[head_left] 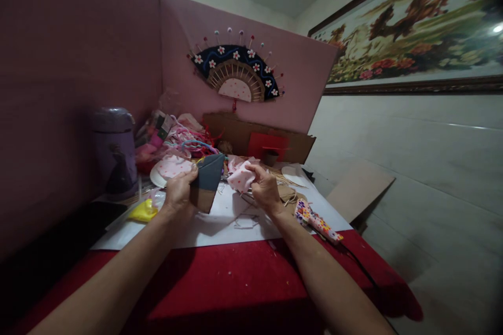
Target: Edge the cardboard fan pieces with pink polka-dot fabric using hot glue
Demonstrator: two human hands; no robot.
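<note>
My left hand (181,188) grips the edge of a cardboard piece (208,177), dark blue-grey on its upper part and bare brown below, held up over the white paper. My right hand (265,188) pinches a scrap of pink spotted cloth (241,177) a little to the right of the cardboard; the two are apart. Behind my left hand lies a white disc with matching pink spotted cloth (173,167) on it. To the right of my right forearm rests a hot glue gun (317,219) with a flower-patterned body and a black cord.
White paper (157,235) lies on a red tablecloth (220,282). A purple flask (115,151) and a yellow packet (143,211) stand left. Yarn and craft bits (184,136) pile up behind. A decorated fan (236,70) hangs on the pink board, above a brown cardboard strip (228,128).
</note>
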